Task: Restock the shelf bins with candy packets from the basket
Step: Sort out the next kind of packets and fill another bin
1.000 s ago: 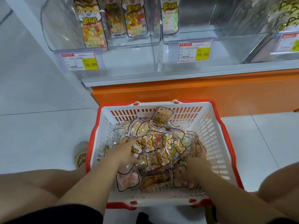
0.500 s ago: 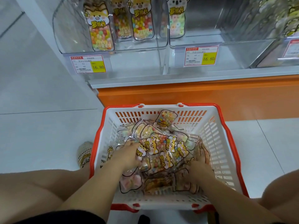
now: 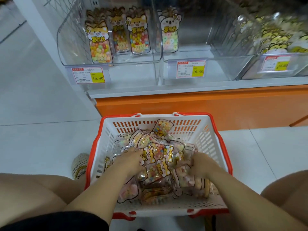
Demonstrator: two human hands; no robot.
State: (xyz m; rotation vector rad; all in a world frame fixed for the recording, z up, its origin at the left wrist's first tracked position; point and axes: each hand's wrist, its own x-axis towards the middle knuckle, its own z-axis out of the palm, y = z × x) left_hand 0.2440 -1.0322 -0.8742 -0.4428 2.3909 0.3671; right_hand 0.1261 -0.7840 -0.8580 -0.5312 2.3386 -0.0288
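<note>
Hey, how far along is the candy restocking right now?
Early to midway, I'd judge. Done: the left bin holds rows of upright packets. In hand: the left hand and right hand are both down among the basket packets; whether they grip any is unclear. Left: the basket is heaped, and the middle bin has only one row at its left side.

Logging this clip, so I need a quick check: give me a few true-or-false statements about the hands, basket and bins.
1. The left hand and right hand are in the basket among packets. True.
2. The basket stands on a table. False: it stands on the floor.
3. The left bin holds upright packets. True.
4. The middle bin is packed full. False: packets show only at its left end.
5. The left tag reads 16.80. True.
</note>
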